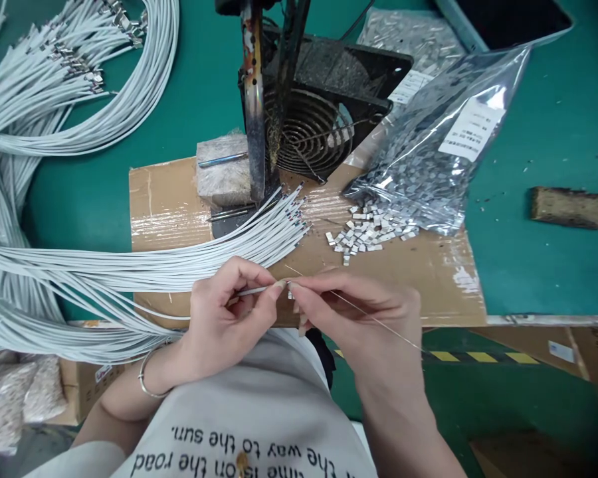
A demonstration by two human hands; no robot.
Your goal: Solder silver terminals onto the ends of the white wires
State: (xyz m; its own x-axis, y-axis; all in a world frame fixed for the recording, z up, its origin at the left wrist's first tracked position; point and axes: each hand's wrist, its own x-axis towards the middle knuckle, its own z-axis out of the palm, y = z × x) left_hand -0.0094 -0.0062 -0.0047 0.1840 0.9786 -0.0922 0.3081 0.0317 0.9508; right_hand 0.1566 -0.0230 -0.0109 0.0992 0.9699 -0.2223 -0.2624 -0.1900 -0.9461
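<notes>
My left hand (pixel 226 312) pinches the end of one thin white wire (pixel 252 290) at the front edge of the cardboard sheet (pixel 169 199). My right hand (pixel 349 312) meets it fingertip to fingertip, pinching a tiny metal terminal (pixel 290 291) at the wire's tip; a thin solder wire (pixel 373 320) runs under the hand to the right. Just behind the hands a bundle of white wires (pixel 219 255) lies fanned across the cardboard. A loose pile of small metal terminals (pixel 366 232) sits to the right of the bundle.
A soldering stand with an iron (pixel 254 113) and a black fan (pixel 323 113) rise behind the cardboard. A plastic bag of terminals (pixel 433 159) lies at the right. More white wire looms (pixel 54 73) cover the green table at the left. A brown block (pixel 571 207) lies far right.
</notes>
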